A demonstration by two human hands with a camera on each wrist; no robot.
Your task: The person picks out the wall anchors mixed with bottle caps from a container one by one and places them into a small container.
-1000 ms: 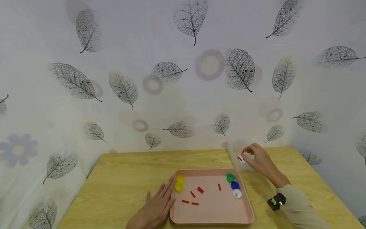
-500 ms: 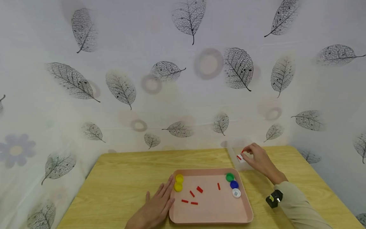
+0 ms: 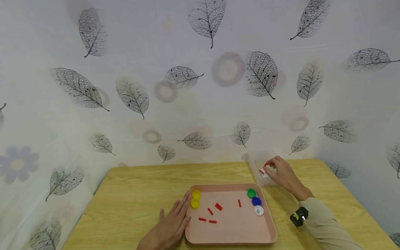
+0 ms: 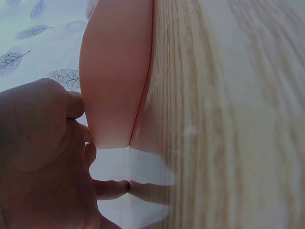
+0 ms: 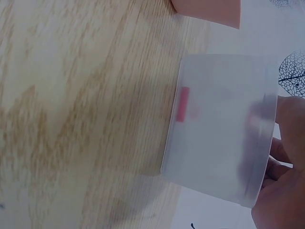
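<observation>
My left hand (image 3: pixel 167 227) lies along the left side of a pink tray (image 3: pixel 231 239), its fingers extended and touching the rim; in the left wrist view, fingertips meet the tray's outer wall (image 4: pixel 114 76). At the back right, my right hand (image 3: pixel 285 175) reaches over a translucent plastic box (image 3: pixel 254 173). Thumb and index finger pinch a small red stick (image 3: pixel 265 165). Inside the box another red stick (image 3: pixel 261 172) lies by a white piece (image 3: pixel 264 171). In the right wrist view the frosted box wall (image 5: pixel 219 143) blurs the fingertips.
Inside the tray are two yellow caps (image 3: pixel 195 199), a green cap (image 3: pixel 251 193), a blue cap (image 3: pixel 256 201) and a white cap (image 3: pixel 258 210). Several red pieces (image 3: pixel 218 206) lie scattered between them. A leaf-patterned curtain (image 3: pixel 200 104) hangs behind the wooden table (image 3: pixel 143 184).
The head view has shifted very slightly. Both hands stay where they were, and the right one still pinches the red stick over the box.
</observation>
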